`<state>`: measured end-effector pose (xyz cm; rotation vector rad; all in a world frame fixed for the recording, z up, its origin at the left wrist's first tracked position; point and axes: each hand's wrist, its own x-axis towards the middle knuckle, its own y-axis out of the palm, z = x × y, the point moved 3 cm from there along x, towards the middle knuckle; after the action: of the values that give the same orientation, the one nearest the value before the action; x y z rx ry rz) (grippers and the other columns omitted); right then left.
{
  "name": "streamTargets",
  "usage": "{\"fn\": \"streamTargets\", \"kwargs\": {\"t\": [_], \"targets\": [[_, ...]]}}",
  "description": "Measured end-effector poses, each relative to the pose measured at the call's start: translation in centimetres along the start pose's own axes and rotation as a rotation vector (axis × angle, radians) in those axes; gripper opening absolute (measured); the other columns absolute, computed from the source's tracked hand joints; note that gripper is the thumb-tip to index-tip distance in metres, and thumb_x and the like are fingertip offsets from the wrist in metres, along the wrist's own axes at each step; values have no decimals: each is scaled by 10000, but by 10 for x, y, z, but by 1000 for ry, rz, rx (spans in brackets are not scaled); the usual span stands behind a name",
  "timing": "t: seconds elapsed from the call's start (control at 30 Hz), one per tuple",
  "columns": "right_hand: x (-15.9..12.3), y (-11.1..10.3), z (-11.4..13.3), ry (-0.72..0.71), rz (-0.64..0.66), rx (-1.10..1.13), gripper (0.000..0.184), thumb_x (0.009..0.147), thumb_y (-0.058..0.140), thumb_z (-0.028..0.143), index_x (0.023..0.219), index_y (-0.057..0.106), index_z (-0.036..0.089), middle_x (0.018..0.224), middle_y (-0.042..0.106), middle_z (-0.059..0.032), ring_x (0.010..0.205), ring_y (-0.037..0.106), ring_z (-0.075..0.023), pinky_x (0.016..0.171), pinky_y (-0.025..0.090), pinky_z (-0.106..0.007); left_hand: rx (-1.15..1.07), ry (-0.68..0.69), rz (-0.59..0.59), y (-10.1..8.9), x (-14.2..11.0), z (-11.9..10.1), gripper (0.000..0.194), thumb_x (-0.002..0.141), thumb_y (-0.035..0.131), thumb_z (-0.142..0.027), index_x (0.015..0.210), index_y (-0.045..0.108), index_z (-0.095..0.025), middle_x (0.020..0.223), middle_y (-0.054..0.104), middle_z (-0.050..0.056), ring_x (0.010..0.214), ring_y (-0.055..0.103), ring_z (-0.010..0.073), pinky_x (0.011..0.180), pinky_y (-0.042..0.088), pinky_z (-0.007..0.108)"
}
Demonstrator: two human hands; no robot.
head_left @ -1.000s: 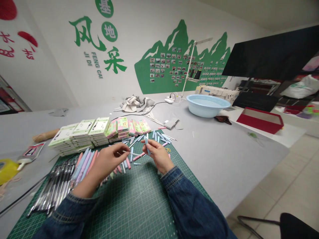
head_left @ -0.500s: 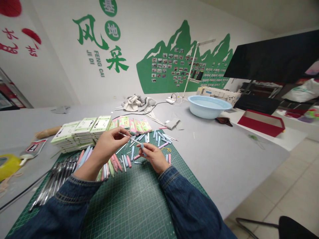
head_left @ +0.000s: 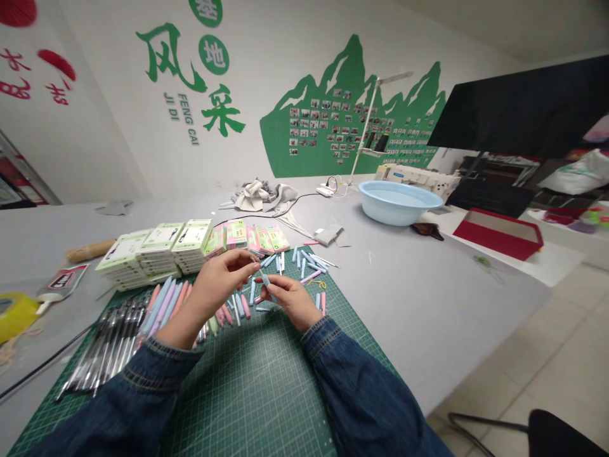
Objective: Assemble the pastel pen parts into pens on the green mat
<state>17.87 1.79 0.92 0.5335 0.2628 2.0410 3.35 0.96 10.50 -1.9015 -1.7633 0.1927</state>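
Observation:
My left hand pinches a thin pen refill between thumb and fingertips. Its lower end meets the top of a light blue pen barrel, gripped by the closed fingers of my right hand. How deep the refill sits in the barrel is too small to make out. Beneath both hands, a green cutting mat carries loose blue barrel pieces and a row of pastel pens, partly hidden by my left forearm. Clear pens with black parts lie farther left.
Stacked white-green boxes and pink-green packets stand behind the mat. Yellow tape and a glue tube lie at left. A blue basin, grey cloth and a red box are farther back.
My left hand has moved right, closer to my right hand. Less of the refill shows between them, and more pastel pens are visible beside my left forearm.

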Motion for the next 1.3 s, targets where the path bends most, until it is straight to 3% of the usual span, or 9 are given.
{"fn": "streamTargets", "kwargs": {"t": [0.2, 0.5, 0.77, 0.93, 1.1, 1.3], "targets": [[-2, 2, -1, 44, 15, 84, 305, 800, 640, 319, 1058, 677, 162, 726, 575, -5, 701, 530, -112, 761, 422, -292, -41, -31, -11, 8, 1, 5, 225, 755, 624, -388, 733, 629, -164, 555, 584, -14, 512, 535, 118, 510, 399, 219], [-3, 8, 4, 76, 55, 185, 306, 810, 626, 350, 1039, 668, 151, 699, 585, -2, 644, 534, -104, 702, 435, -275, -201, -30, 7, 6, 6, 20, 256, 769, 621, -415, 740, 616, -160, 627, 582, -15, 515, 504, 93, 520, 410, 218], [-4, 11, 7, 57, 69, 154, 265, 806, 637, 331, 991, 670, 145, 705, 599, -11, 646, 544, -108, 659, 420, -256, 62, 41, -100, 0, 1, 13, 266, 781, 603, -441, 730, 627, -181, 561, 572, -28, 523, 527, 107, 564, 418, 231], [-3, 8, 4, 38, 32, 158, 253, 788, 659, 307, 977, 666, 139, 723, 623, -24, 650, 556, -108, 679, 426, -261, -36, -18, -20, 2, 0, 8, 281, 777, 599, -443, 709, 604, -170, 589, 596, -12, 514, 548, 116, 536, 436, 235], [-3, 10, 7, 58, 84, 150, 292, 817, 613, 373, 988, 657, 140, 730, 633, -29, 552, 535, -95, 615, 427, -264, -104, -27, -44, 2, -1, 6, 271, 767, 611, -436, 749, 614, -166, 604, 593, -11, 508, 541, 114, 521, 436, 230], [-5, 14, 11, 71, 120, 131, 317, 827, 594, 382, 1010, 655, 131, 724, 635, -25, 525, 510, -84, 602, 424, -254, 58, 37, -82, 1, -1, 4, 270, 784, 589, -448, 761, 632, -182, 572, 606, -19, 520, 564, 124, 560, 438, 231]]}}
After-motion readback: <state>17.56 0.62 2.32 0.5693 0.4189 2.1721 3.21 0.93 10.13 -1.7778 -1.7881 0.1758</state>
